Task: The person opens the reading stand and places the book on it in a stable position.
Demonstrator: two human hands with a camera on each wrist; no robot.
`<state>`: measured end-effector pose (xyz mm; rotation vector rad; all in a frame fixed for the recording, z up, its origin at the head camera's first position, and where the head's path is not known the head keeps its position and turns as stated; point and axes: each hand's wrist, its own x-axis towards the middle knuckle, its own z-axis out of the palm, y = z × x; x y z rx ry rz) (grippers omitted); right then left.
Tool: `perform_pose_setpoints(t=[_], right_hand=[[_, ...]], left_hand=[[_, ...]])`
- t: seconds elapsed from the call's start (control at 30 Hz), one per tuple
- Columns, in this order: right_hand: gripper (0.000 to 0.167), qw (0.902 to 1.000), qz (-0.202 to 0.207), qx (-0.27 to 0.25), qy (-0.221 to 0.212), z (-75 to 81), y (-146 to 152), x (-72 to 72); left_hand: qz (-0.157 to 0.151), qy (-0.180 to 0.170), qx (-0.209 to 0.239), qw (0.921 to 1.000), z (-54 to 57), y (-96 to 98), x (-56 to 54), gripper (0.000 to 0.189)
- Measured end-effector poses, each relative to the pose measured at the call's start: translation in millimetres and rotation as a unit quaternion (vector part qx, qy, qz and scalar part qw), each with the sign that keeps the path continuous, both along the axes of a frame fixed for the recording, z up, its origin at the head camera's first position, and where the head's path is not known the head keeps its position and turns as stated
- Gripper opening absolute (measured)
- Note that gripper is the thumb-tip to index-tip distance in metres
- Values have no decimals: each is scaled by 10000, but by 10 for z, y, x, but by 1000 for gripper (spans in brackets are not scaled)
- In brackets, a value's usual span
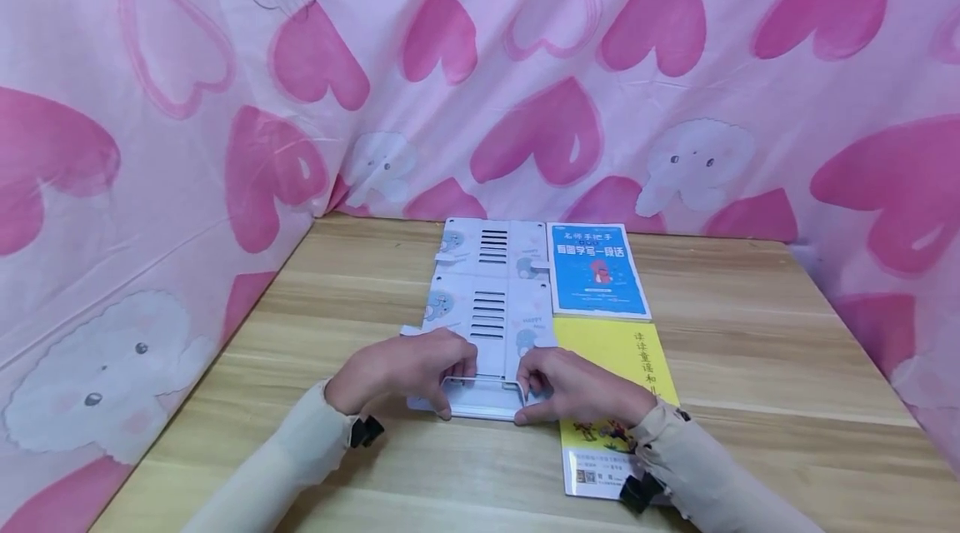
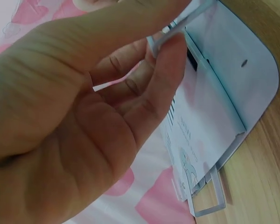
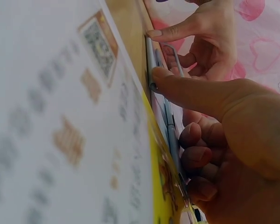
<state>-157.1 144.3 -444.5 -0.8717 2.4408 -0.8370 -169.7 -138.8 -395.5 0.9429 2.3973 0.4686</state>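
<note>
A white book stand (image 1: 459, 287) with slots and printed blue cartoon animals lies unfolded on the table, its near end between both hands. At that end, the left hand (image 1: 408, 366) holds the left corner of a thin wire frame (image 1: 483, 380), thumb down at the stand's front edge. In the left wrist view, the wire frame (image 2: 189, 21) passes between thumb and fingers. The right hand (image 1: 581, 383) grips the right corner, its thumb on the front edge and its other fingers curled. The right wrist view shows the right thumb (image 3: 177, 86) pressing the stand's edge, partly hiding the stand.
A blue book (image 1: 600, 283) lies right of the stand, against its far half. Nearer, a yellow book (image 1: 603, 341) lies partly under the right forearm. A wire side bracket (image 2: 219, 196) sticks out of the stand. Pink heart-patterned cloth (image 1: 536, 129) walls the wooden table (image 1: 757, 350).
</note>
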Motion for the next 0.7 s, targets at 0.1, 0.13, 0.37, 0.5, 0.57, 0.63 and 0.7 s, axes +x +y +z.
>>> perform_pose_setpoints(t=[0.1, 0.13, 0.37, 0.5, 0.57, 0.63, 0.7], right_hand=[[33, 9999, 138, -84, -15, -4, -5, -4], [32, 9998, 188, -108, -24, -3, -7, -3], [26, 9979, 558, -295, -127, 1, -9, -1], [24, 9973, 656, -323, -115, 10, -7, 5], [23, 9971, 654, -358, -125, 15, -9, 4], [21, 9969, 637, -422, -178, 14, -11, -1], [21, 9963, 613, -536, -279, 13, -5, -14]], left_hand=[[-87, -47, 65, 9999, 4, -6, -10, 43], [-136, -53, 97, 9998, 2, -6, -13, 42], [-555, 15, 303, 9980, -19, -5, -35, 40], [-895, 160, 462, 9948, -21, 3, -35, 42], [-960, 147, 535, 9938, -26, -4, -37, 42], [-955, 87, 607, 9935, -34, -23, -46, 42], [-848, -53, 701, 9939, -42, -55, -62, 39]])
